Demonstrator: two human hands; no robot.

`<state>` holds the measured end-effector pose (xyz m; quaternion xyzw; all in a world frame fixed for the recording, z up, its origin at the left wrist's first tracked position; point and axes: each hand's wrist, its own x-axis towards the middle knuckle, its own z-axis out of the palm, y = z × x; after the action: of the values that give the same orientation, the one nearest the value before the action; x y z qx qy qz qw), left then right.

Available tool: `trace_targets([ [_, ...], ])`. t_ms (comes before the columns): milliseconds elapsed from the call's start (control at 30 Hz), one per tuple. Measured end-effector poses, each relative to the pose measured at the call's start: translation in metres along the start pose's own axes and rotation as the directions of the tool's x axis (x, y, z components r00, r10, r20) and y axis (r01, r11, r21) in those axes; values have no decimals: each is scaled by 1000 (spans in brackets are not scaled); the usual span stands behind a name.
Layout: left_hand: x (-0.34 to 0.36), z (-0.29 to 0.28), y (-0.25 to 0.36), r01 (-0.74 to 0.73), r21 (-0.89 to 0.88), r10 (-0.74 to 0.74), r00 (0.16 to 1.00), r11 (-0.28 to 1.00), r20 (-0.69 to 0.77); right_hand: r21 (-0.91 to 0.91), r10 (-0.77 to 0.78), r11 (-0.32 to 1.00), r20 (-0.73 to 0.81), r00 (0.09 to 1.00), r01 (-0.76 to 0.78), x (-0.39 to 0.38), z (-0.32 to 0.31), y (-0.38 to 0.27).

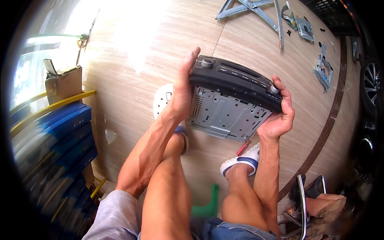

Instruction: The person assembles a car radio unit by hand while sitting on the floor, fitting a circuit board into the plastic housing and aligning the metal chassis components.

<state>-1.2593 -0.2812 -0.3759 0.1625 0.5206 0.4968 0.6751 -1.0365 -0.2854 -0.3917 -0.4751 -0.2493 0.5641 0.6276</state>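
A car stereo (230, 112) is held up between my two hands above the floor, tilted so its bare metal case faces me. Its black front panel, with a round knob at each end and a row of buttons, points away from me. My left hand (185, 88) presses against the left end, fingers pointing up along its side. On the opposite end, my right hand (280, 116) wraps its fingers round the edge beside the knob. Below the case, near my right shoe, lies a screwdriver (243, 148) with a red handle, its shaft partly hidden.
Scissor-like metal arms (252, 8), a small metal mechanism (305, 30) and a metal bracket (324, 70) lie on the far right floor. Blue boxes (72, 124) are stacked at left. Something green (210, 204) is between my legs. A person's leg (324, 204) shows at lower right.
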Motion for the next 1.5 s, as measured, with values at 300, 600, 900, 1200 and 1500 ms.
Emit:
trace_targets([
  [300,-11,-21,-29,-157,-140,175,977,978,125,-169,30,986,172,985,-1,-30,-4,-10],
  [600,-20,-26,-32,-116,-154,144,973,981,181,-283,30,958,278,960,52,-39,-19,-15],
  [900,-58,-50,-39,-111,-8,111,984,994,142,-402,155,915,286,946,-28,-57,-31,-11],
  [1200,-35,-24,7,50,841,152,976,539,-156,-895,282,422,-21,959,-143,14,4,-27],
  [1500,-12,5,15,-206,977,203,960,58,191,-991,260,-51,110,959,127,29,34,-18],
])
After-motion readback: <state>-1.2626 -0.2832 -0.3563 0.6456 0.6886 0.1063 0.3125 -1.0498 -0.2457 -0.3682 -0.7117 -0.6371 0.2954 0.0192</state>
